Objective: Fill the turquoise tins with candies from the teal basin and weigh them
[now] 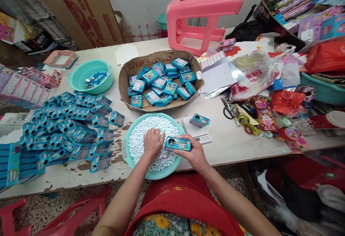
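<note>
My left hand (153, 143) reaches into a mint-green basin (125, 149) full of small white candies (145, 124), its fingers curled among them and the tips hidden. Over the basin's right side, my right hand (192, 153) grips a small blue candy box (178, 144), thumb in front and fingers behind. A round hole shows in the box's upper face, near its left end. Just beyond the right hand, a second blue box (199, 120) rests on a white digital scale (202, 134).
Many blue boxes with round holes (78, 132) stand at left. Behind them, a green basin (91, 74) contains small blue and silvery pieces. A cut-down carton (124, 99) holds more blue boxes. Scissors (228, 108), plastic bags and wrappers clutter the right; a pink stool (188, 13) lies tipped behind.
</note>
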